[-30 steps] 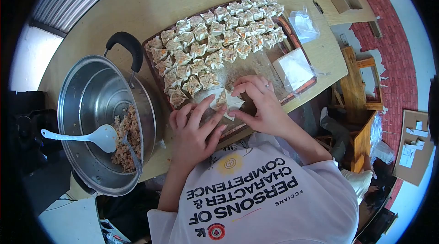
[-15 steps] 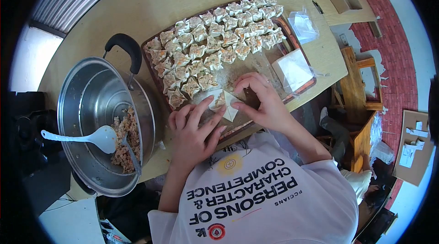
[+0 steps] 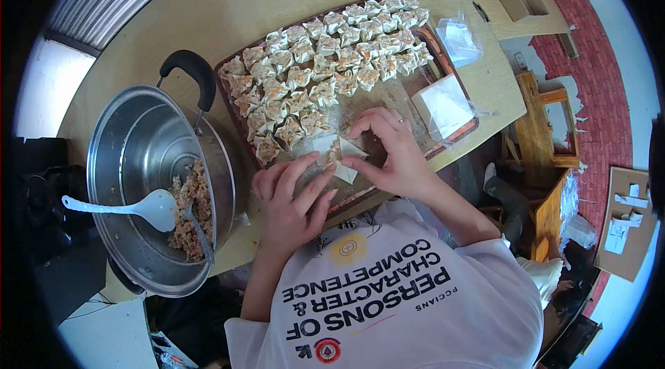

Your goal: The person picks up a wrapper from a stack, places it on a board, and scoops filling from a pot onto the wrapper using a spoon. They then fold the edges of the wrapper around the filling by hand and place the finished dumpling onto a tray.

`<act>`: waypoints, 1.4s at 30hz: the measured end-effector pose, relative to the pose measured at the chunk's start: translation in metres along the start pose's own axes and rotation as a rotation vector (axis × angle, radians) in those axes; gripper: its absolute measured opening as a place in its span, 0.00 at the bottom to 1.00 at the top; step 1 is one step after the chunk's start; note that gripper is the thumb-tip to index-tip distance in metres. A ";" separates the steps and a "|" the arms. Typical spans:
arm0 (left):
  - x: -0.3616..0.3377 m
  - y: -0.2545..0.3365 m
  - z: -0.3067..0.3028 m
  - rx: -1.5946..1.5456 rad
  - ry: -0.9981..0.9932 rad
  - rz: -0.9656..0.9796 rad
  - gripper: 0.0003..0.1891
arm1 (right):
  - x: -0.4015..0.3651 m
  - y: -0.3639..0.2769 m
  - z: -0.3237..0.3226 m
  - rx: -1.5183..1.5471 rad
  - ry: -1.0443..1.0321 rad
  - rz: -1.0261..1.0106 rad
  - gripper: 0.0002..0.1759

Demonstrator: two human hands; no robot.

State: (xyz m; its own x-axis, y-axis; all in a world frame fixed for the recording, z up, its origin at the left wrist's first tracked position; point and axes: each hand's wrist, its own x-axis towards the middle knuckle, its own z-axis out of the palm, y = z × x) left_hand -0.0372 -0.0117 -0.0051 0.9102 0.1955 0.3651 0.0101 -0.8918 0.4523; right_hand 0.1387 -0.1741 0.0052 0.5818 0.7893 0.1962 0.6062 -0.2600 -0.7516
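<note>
A square white dumpling wrapper with a small mound of filling in its middle lies at the near edge of the tray. My right hand pinches the wrapper's right side between thumb and fingers, lifting it toward the filling. On the other side, my left hand has its fingers spread, with the fingertips touching the wrapper's left and near edges. Rows of open-topped filled dumplings cover the tray's far and left parts. A stack of square wrappers in plastic sits at the tray's right end.
To the left stands a large steel pot with meat filling, a white ladle and a metal spoon inside. A plastic packet lies beyond the tray. Another person's leg shows below the table at right.
My right thumb and fingers have moved slightly left, drawing the wrapper's right side up over the filling. My left hand has shifted a little, its fingertips still at the wrapper.
</note>
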 end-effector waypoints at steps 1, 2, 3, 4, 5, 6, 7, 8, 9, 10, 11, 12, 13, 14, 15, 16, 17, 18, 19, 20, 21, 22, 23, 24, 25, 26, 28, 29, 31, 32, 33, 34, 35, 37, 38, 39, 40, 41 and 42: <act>-0.001 -0.002 0.000 -0.022 0.025 0.014 0.21 | 0.000 -0.003 0.000 -0.055 -0.011 0.005 0.20; -0.001 -0.003 0.001 -0.042 0.049 0.028 0.20 | 0.000 -0.005 0.000 -0.110 -0.022 0.010 0.19; -0.002 -0.004 0.001 -0.042 0.050 0.028 0.20 | 0.002 -0.007 -0.002 -0.110 -0.023 0.009 0.19; -0.003 -0.005 0.001 -0.064 0.083 0.030 0.20 | 0.005 -0.008 -0.004 -0.070 -0.036 -0.008 0.18; -0.003 -0.006 0.001 -0.088 0.116 0.033 0.19 | 0.008 -0.007 -0.006 -0.031 -0.050 -0.024 0.16; -0.003 -0.007 0.002 -0.089 0.117 0.032 0.19 | 0.012 -0.004 -0.006 -0.033 -0.051 -0.024 0.16; -0.003 -0.008 0.002 -0.141 0.160 0.025 0.19 | 0.017 0.000 -0.006 0.014 -0.064 -0.081 0.13; -0.003 -0.008 0.003 -0.192 0.201 0.016 0.19 | 0.021 0.002 -0.005 0.062 -0.078 -0.136 0.10; -0.003 -0.008 0.003 -0.194 0.202 0.015 0.19 | 0.025 0.001 -0.003 0.061 -0.079 -0.135 0.10; -0.002 -0.007 0.002 -0.196 0.213 0.012 0.19 | 0.029 -0.001 -0.001 0.012 -0.102 -0.136 0.08; -0.001 -0.007 0.002 -0.197 0.226 0.010 0.19 | 0.033 -0.003 0.001 -0.036 -0.125 -0.138 0.05; -0.001 -0.006 0.001 -0.195 0.229 0.009 0.19 | 0.036 -0.004 0.004 -0.036 -0.126 -0.142 0.05; -0.001 -0.006 0.001 -0.194 0.227 0.008 0.18 | 0.038 -0.004 0.007 -0.051 -0.106 -0.147 0.05; -0.001 -0.006 0.000 -0.193 0.225 0.006 0.18 | 0.039 -0.004 0.010 -0.065 -0.086 -0.153 0.05; -0.002 -0.007 0.000 -0.190 0.227 0.004 0.18 | 0.039 -0.004 0.011 -0.064 -0.088 -0.156 0.05; -0.002 -0.008 0.001 -0.191 0.233 0.000 0.18 | 0.039 -0.005 0.013 -0.047 -0.091 -0.114 0.06; -0.002 -0.008 0.001 -0.191 0.239 -0.004 0.17 | 0.038 -0.006 0.014 -0.032 -0.094 -0.071 0.06; -0.003 -0.008 0.001 -0.191 0.241 -0.007 0.17 | 0.037 -0.007 0.014 -0.032 -0.098 -0.073 0.06; -0.003 -0.008 0.000 -0.192 0.247 -0.014 0.17 | 0.035 -0.010 0.013 -0.023 -0.105 -0.023 0.06; -0.003 -0.008 0.000 -0.192 0.252 -0.019 0.17 | 0.034 -0.013 0.012 -0.014 -0.111 0.027 0.07; -0.002 -0.008 0.000 -0.193 0.252 -0.019 0.17 | 0.034 -0.015 0.011 -0.015 -0.111 0.028 0.07; -0.002 -0.008 0.000 -0.194 0.257 -0.017 0.17 | 0.033 -0.016 0.010 0.036 -0.119 0.066 0.07; -0.001 -0.008 0.000 -0.195 0.262 -0.016 0.17 | 0.033 -0.017 0.009 0.087 -0.127 0.105 0.07; -0.001 -0.008 -0.001 -0.196 0.260 -0.014 0.17 | 0.033 -0.017 0.009 0.087 -0.125 0.107 0.07; -0.001 -0.008 -0.001 -0.205 0.245 -0.005 0.16 | 0.033 -0.017 0.009 0.106 -0.122 0.124 0.07; -0.001 -0.008 -0.002 -0.214 0.231 0.003 0.16 | 0.033 -0.017 0.008 0.126 -0.119 0.141 0.06; -0.001 -0.009 -0.001 -0.217 0.223 0.006 0.16 | 0.034 -0.017 0.006 0.097 -0.158 0.144 0.07; -0.001 -0.009 -0.001 -0.218 0.217 0.006 0.17 | 0.034 -0.017 0.005 0.067 -0.200 0.143 0.07; 0.000 -0.008 -0.001 -0.224 0.214 0.007 0.16 | 0.034 -0.014 0.005 0.074 -0.190 0.089 0.06; 0.000 -0.008 -0.001 -0.229 0.214 0.004 0.16 | 0.033 -0.013 0.005 0.080 -0.184 0.033 0.06; 0.000 -0.008 -0.001 -0.230 0.212 0.004 0.16 | 0.031 -0.012 0.004 0.080 -0.183 0.035 0.06; 0.001 -0.008 -0.002 -0.218 0.209 0.003 0.16 | 0.028 -0.011 0.002 0.084 -0.159 0.058 0.06; 0.001 -0.008 -0.003 -0.206 0.205 0.001 0.16 | 0.025 -0.010 -0.001 0.088 -0.135 0.082 0.05; 0.000 -0.007 -0.003 -0.213 0.201 -0.008 0.16 | 0.018 -0.014 -0.012 0.074 -0.131 0.198 0.05; 0.000 -0.007 -0.002 -0.220 0.199 -0.015 0.16 | 0.014 -0.015 -0.018 0.059 -0.125 0.313 0.06; 0.000 -0.007 -0.002 -0.221 0.199 -0.015 0.16 | 0.009 -0.013 -0.022 0.058 -0.125 0.314 0.06; 0.001 -0.008 0.000 -0.219 0.215 -0.018 0.16 | 0.004 -0.011 -0.027 0.062 -0.147 0.347 0.06; 0.001 -0.008 0.001 -0.216 0.231 -0.020 0.17 | 0.002 -0.009 -0.029 0.066 -0.168 0.379 0.06; 0.001 -0.008 0.001 -0.219 0.230 -0.022 0.17 | 0.002 -0.010 -0.030 0.066 -0.169 0.382 0.06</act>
State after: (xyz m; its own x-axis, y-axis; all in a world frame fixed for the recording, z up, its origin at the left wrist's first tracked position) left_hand -0.0356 -0.0051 -0.0090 0.7933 0.3225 0.5164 -0.0835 -0.7825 0.6170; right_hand 0.1498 -0.1862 0.0321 0.6575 0.7245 -0.2067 0.3249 -0.5202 -0.7899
